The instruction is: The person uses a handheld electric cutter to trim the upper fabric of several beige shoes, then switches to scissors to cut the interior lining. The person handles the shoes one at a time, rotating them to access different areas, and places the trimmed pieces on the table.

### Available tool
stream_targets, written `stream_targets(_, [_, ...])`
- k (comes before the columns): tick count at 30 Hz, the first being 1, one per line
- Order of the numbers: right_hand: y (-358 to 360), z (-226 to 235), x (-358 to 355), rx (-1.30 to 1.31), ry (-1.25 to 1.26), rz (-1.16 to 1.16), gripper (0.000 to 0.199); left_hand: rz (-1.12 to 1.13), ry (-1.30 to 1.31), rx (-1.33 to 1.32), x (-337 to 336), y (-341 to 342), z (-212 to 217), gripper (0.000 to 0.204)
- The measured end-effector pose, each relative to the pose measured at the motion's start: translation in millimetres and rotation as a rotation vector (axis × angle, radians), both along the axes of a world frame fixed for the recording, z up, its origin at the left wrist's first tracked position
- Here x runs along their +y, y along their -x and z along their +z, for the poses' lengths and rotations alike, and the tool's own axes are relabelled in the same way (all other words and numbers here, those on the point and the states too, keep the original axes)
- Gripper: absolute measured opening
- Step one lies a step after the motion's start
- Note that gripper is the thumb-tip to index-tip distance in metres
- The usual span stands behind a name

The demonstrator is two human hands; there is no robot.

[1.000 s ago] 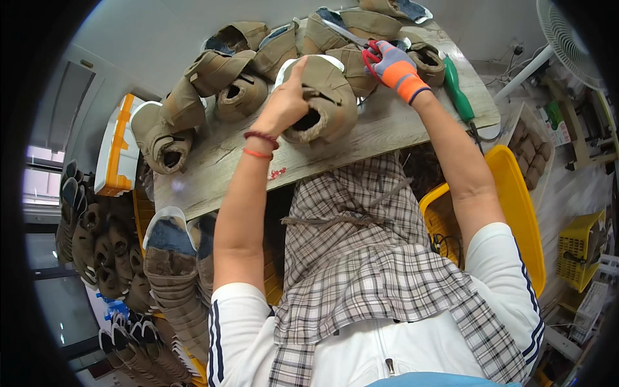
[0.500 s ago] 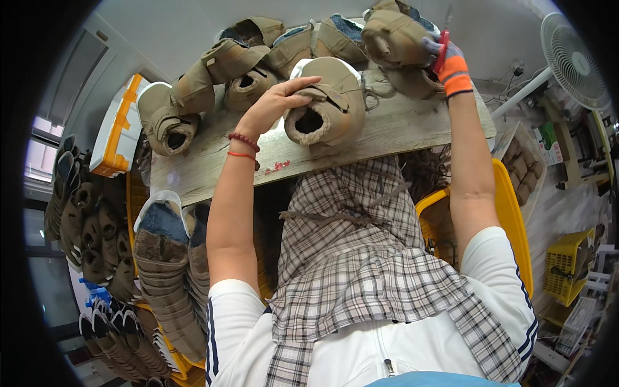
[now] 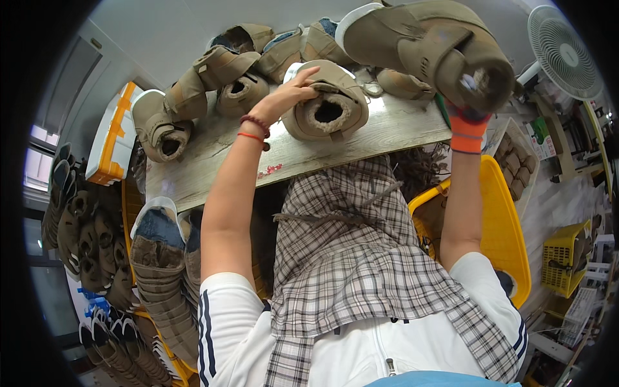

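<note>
On the table's front part lies a khaki shoe with a fleece-lined opening and a strap. My bare left hand grips its left side, the fingers over the strap area. Higher and closer to me, a large-looking khaki shoe with a white sole edge is lifted off the table at the right. My right hand, in a grey-and-orange glove, holds it from below at the opening end. That shoe hides most of the gloved fingers. Whether the red-handled tool is still in that hand cannot be seen.
Several more khaki shoes line the back of the wooden table. A yellow basket stands at my right, a white fan beyond it. Stacked shoe uppers and a white-and-orange box are at the left.
My right hand has come down and nearer, bringing a shoe from the back row over the table's right end. The red handle no longer shows. My left hand stays at its shoe.
</note>
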State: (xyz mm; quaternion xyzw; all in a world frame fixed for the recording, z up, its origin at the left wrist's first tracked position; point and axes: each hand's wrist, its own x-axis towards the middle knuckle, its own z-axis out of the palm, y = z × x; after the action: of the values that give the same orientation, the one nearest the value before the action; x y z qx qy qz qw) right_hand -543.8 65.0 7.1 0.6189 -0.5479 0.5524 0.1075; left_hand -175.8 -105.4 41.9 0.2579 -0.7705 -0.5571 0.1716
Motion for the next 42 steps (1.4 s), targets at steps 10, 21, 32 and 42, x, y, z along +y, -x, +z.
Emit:
stream_targets(10, [-62.1,39.3,146.2,-0.646,0.124,0.298,0.046,0.375,-0.251,0.451,88.3,-79.0,11.5,0.018])
stream_targets(21, [-206.2,-1.4,164.8,-0.823,-0.632,0.239,0.047,0.292,-1.042,0.247,253.9,-76.2,-80.9,0.032])
stream_targets(32, [-271.0,-52.0,118.2,-1.093,-1.239,1.008,0.035,0.702,-1.321,0.759,235.2,-140.7,-130.7,0.035])
stream_targets(42, [-239.9,-53.3,105.3,-0.600,-1.150,0.606,0.039,0.861,-1.188,0.754,264.2,-161.2,-140.4,0.042])
